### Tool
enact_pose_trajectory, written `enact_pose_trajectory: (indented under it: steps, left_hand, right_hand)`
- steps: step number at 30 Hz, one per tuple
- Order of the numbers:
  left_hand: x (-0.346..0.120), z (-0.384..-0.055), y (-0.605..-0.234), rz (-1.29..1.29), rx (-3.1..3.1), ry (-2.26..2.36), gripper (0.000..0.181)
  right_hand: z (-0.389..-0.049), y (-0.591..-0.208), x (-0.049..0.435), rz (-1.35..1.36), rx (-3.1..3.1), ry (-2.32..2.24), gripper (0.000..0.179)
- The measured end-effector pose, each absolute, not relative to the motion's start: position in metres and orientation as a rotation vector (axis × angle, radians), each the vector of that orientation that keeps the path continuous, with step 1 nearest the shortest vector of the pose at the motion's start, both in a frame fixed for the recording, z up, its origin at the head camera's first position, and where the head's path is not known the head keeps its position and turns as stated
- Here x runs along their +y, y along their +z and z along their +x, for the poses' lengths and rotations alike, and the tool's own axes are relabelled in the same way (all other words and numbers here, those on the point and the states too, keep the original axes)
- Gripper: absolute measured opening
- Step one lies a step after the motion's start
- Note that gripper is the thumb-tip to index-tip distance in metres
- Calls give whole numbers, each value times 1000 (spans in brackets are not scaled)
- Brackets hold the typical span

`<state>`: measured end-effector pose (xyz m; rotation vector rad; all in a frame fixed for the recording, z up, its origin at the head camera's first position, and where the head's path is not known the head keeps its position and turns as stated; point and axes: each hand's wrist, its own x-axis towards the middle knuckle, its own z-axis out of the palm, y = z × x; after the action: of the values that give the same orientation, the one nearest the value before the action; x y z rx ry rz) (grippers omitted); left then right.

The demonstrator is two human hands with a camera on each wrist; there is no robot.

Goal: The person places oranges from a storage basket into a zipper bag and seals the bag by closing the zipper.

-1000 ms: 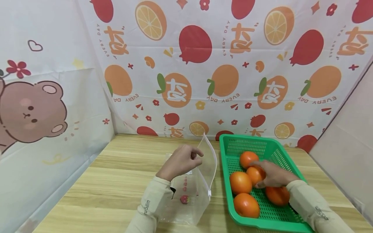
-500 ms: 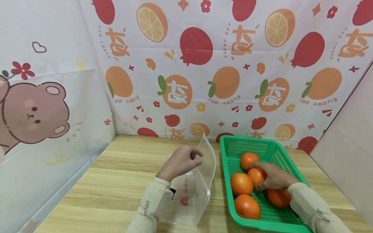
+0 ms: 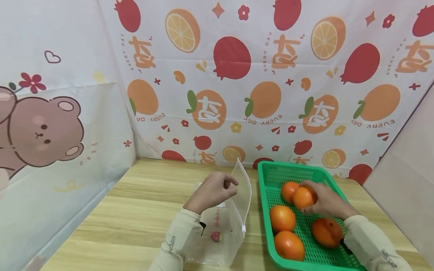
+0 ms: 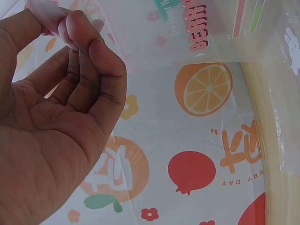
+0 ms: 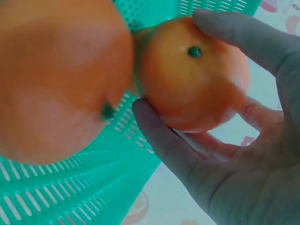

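Observation:
My left hand [image 3: 213, 192] pinches the upper edge of a clear slider zip bag [image 3: 222, 248], which stands with its mouth open to the right. In the left wrist view, thumb and curled fingers meet on the bag's edge [image 4: 47, 14]. Strawberry and rabbit prints show on the plastic. Over the green basket [image 3: 264, 214], my right hand [image 3: 327, 201] grips an orange [image 3: 303, 198], thumb and fingers spread round it. The right wrist view shows this held orange [image 5: 194, 77] with its green stem spot, beside a larger, nearer orange [image 5: 61, 84].
More oranges lie in the basket: one at the far end [image 3: 288, 191], two along the left wall [image 3: 282, 219] and one under the right wrist [image 3: 326, 232]. Wooden tabletop [image 3: 118, 222] extends left of the bag. A fruit-print cloth [image 3: 169, 94] hangs behind.
The right hand has lifted the orange slightly up and to the right, away from the left-hand oranges. The left hand keeps its pinch on the bag. The head view has tilted slightly upward.

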<state>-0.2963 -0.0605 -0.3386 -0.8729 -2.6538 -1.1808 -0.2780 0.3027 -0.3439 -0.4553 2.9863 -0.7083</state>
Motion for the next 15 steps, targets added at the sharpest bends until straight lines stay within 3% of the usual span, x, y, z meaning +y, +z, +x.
enact_pose_trajectory:
  steps: [15]
  left_hand:
    - [-59,-296,-340,-871,-2665,-1180,21]
  right_hand:
    - [-275,-327,278,-465,3184,-786,70]
